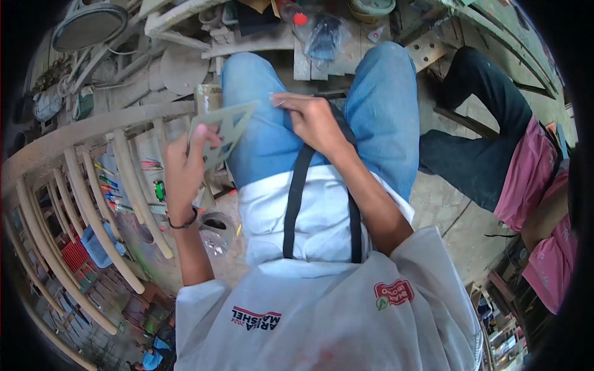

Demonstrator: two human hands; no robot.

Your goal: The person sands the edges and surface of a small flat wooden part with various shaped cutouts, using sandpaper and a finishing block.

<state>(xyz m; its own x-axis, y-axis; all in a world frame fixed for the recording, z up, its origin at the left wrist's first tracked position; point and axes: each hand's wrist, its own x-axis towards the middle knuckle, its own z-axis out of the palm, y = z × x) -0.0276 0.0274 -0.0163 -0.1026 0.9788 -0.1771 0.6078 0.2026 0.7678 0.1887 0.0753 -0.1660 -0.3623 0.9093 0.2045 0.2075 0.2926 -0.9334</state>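
My left hand (190, 162) grips a flat, pale grey-green plate with triangular cut-outs (234, 117), thumb on its near face. The plate is tilted above my left thigh, in front of the jeans (253, 148). To its right, my right hand (312, 120) is closed in a pinch, fingers pointing left towards the plate's upper corner. A tiny whitish bit shows at those fingertips, too small to name. A gap separates the right fingertips from the plate. Black straps (298, 204) run over the white cloth on my lap.
A curved wooden slatted railing (111, 123) stands at my left, with coloured pens (108, 182) beyond it. Ahead, a low wooden bench (303, 65) bears a clear plastic bag (327, 37) and a bowl (371, 9). A person in pink and dark trousers (479, 136) sits close on my right.
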